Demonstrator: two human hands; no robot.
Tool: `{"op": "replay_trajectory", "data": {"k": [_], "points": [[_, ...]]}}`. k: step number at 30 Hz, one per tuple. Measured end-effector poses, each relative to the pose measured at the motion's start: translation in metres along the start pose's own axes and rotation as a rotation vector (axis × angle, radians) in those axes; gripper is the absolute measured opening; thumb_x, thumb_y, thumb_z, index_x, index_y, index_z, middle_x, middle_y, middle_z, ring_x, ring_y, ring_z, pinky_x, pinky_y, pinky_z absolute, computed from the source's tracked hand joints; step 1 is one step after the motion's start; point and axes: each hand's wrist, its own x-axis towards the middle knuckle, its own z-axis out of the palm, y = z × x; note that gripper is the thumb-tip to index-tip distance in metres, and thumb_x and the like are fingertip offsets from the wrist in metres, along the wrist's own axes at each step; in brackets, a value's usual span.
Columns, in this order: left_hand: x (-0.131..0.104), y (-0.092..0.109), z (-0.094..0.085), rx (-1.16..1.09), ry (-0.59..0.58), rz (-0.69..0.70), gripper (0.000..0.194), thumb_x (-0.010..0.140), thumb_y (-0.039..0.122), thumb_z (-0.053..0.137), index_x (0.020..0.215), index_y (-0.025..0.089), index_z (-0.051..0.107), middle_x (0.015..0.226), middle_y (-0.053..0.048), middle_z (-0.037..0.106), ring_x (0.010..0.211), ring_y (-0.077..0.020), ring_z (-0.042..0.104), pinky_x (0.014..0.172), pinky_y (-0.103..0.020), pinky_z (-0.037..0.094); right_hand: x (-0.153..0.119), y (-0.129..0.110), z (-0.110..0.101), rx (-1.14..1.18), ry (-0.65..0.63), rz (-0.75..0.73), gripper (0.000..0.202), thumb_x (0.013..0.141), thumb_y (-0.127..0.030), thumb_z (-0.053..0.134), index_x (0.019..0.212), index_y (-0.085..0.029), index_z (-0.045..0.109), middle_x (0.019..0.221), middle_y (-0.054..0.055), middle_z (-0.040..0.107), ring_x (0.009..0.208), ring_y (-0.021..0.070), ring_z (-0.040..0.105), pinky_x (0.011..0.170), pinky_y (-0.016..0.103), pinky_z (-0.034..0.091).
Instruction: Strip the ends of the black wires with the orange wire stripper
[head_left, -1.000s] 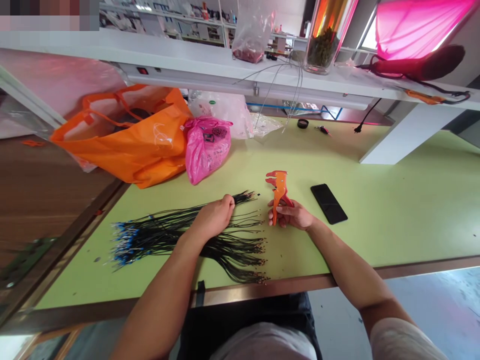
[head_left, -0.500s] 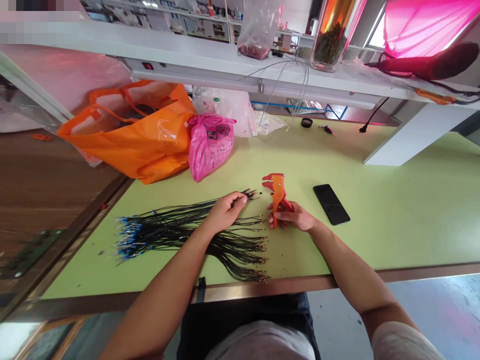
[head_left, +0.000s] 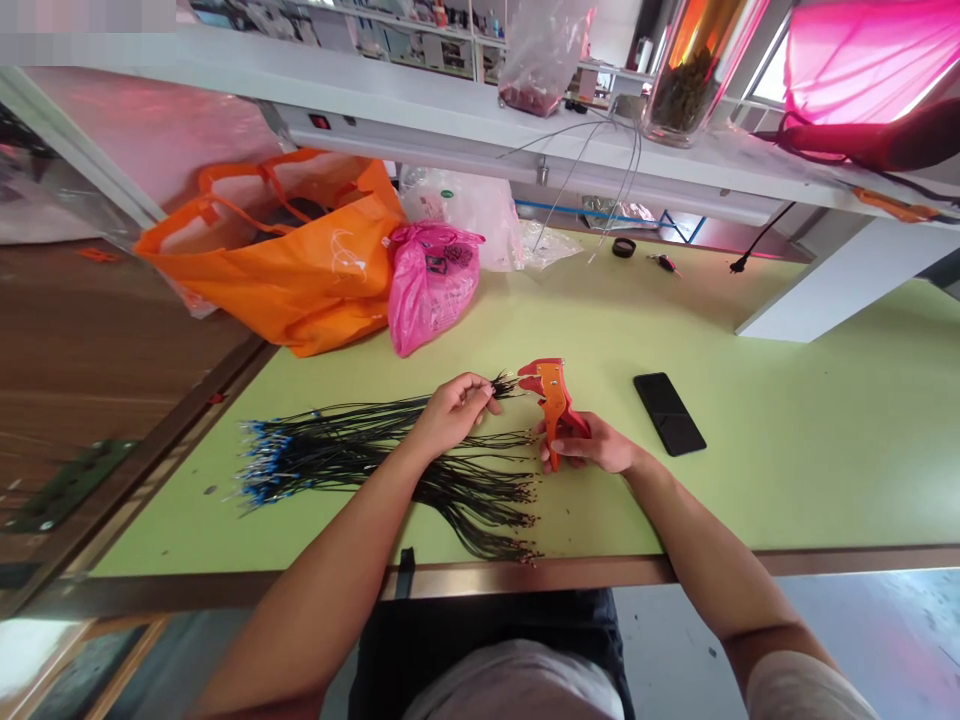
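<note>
Many thin black wires (head_left: 352, 450) lie across the green table, with blue and silvery ends at the left and bare coppery ends at the right. My left hand (head_left: 456, 412) pinches a small bunch of them close to their right ends. In my right hand (head_left: 589, 445) is an orange and red wire stripper (head_left: 555, 400), upright, fingers wrapped round its handles. Its jaws point left and are close to the tips of the held wires; whether a wire lies between them I cannot tell.
A black phone (head_left: 670, 413) lies right of my right hand. An orange bag (head_left: 300, 275) and a pink bag (head_left: 435, 285) stand at the back left. Further back are a black ring (head_left: 623, 247), a plug (head_left: 739, 265) and a white shelf post (head_left: 814, 285).
The stripper's jaws have come left, nearer to the wire tips at my left hand. The camera view has shifted slightly.
</note>
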Motion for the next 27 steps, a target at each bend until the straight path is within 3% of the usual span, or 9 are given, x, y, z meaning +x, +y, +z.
{"op": "replay_trajectory", "data": {"k": [13, 21, 27], "points": [[0.0001, -0.0018, -0.0003, -0.038, -0.09, -0.055, 0.038, 0.09, 0.058, 0.061, 0.089, 0.021, 0.053, 0.083, -0.008, 0.08, 0.053, -0.0112, 0.047, 0.052, -0.025, 0.032, 0.0005, 0.001, 0.0, -0.022, -0.002, 0.023, 0.046, 0.085, -0.043, 0.084, 0.115, -0.013, 0.066, 0.091, 0.009, 0.075, 0.076, 0.0194, 0.074, 0.046, 0.02, 0.036], [0.003, -0.0025, -0.0043, 0.011, 0.001, 0.033, 0.046, 0.081, 0.062, 0.07, 0.094, 0.02, 0.058, 0.079, -0.005, 0.075, 0.07, -0.0159, 0.062, 0.063, -0.027, 0.042, -0.0023, -0.0017, 0.0011, 0.011, -0.025, 0.034, 0.043, 0.087, -0.042, 0.082, 0.116, -0.013, 0.066, 0.091, 0.01, 0.075, 0.076, 0.0197, 0.075, 0.042, 0.018, 0.034], [0.0019, 0.0014, -0.0092, -0.036, -0.01, 0.047, 0.056, 0.079, 0.069, 0.072, 0.099, 0.017, 0.063, 0.083, -0.007, 0.076, 0.069, -0.0155, 0.06, 0.066, -0.028, 0.043, -0.0033, -0.0009, 0.001, 0.079, -0.063, 0.061, 0.044, 0.089, -0.041, 0.081, 0.119, -0.013, 0.065, 0.094, 0.011, 0.075, 0.078, 0.0214, 0.077, 0.04, 0.017, 0.034]]}}
